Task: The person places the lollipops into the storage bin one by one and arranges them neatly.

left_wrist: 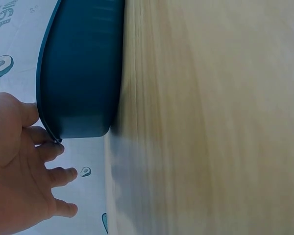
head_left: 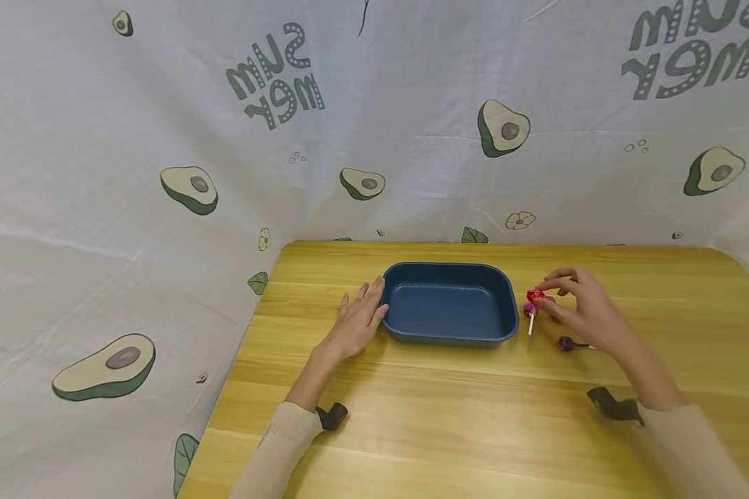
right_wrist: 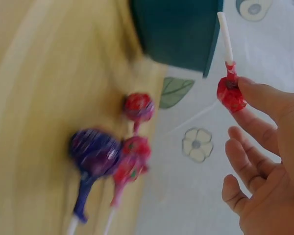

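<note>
A dark blue rectangular box [head_left: 449, 339] with a raised rim sits on the wooden table. My left hand [head_left: 354, 326] touches its left end, fingers mostly straight; in the left wrist view the thumb [left_wrist: 30, 114] and fingertips meet the rim. Right of the box, my right hand [head_left: 589, 312] pinches a red-wrapped lollipop [right_wrist: 231, 93] between thumb and index finger, its white stick pointing away from the palm. Below that hand lie a purple-wrapped lollipop [right_wrist: 95, 154], a pink one [right_wrist: 132, 159] and a red one [right_wrist: 138, 106], slightly blurred. The purple lollipop [head_left: 565, 344] lies nearest me.
The wooden table [head_left: 424, 423] reaches back to a white hanging cloth [head_left: 412, 83] printed with avocados and mirrored lettering. Dark curved pieces [head_left: 333, 416] stick out at both wrists.
</note>
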`<action>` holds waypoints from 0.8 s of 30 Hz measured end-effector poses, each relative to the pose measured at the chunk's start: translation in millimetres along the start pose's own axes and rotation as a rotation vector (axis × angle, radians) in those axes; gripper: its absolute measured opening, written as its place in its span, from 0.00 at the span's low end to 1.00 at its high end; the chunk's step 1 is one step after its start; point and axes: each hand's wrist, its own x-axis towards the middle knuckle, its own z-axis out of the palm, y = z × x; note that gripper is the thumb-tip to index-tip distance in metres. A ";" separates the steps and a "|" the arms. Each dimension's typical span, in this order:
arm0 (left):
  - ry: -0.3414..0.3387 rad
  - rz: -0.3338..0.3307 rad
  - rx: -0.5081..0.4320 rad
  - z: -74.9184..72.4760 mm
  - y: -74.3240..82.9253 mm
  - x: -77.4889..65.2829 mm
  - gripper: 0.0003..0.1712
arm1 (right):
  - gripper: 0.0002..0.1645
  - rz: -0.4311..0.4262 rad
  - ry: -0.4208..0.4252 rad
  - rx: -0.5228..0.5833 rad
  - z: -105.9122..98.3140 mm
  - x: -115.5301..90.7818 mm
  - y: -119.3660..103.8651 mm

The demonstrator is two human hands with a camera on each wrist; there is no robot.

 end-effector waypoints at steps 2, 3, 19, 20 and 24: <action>0.003 0.001 -0.003 0.3 -0.4 0.2 0.37 | 0.12 -0.006 -0.004 0.012 2.7 6.7 -5.0; 0.003 0.002 -0.002 0.5 -0.7 0.5 0.36 | 0.13 -0.008 -0.008 0.020 4.5 9.9 -7.5; 0.000 0.003 0.000 2.1 -2.8 3.5 0.37 | 0.12 -0.019 -0.088 0.066 38.7 49.7 -42.5; -0.001 0.002 -0.002 2.0 -2.6 3.6 0.37 | 0.12 -0.015 -0.098 0.068 40.7 51.8 -44.1; -0.002 0.002 -0.007 1.1 -2.3 3.1 0.37 | 0.12 -0.009 -0.139 0.090 50.1 60.5 -51.7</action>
